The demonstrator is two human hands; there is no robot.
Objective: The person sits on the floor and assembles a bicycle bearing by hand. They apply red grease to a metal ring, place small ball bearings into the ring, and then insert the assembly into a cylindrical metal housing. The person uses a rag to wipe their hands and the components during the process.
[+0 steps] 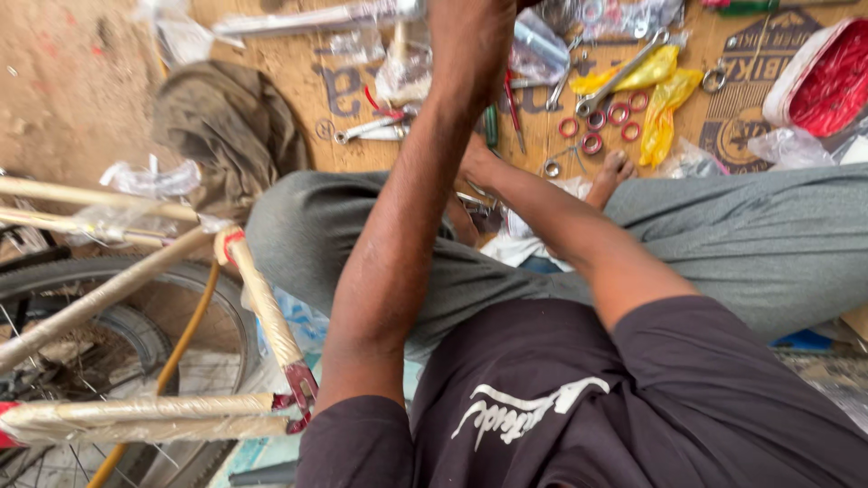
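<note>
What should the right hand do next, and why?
Probably slide the right hand forward to the green-handled tool just beyond it. That hand sits low between the knees, half hidden by the other arm, grip unclear; the left hand is up at the frame's top edge, far from the cardboard.

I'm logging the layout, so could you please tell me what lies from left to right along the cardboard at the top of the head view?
Crumpled brown cloth → silver wrench → red rings → yellow plastic bag → red-and-white container.
</note>
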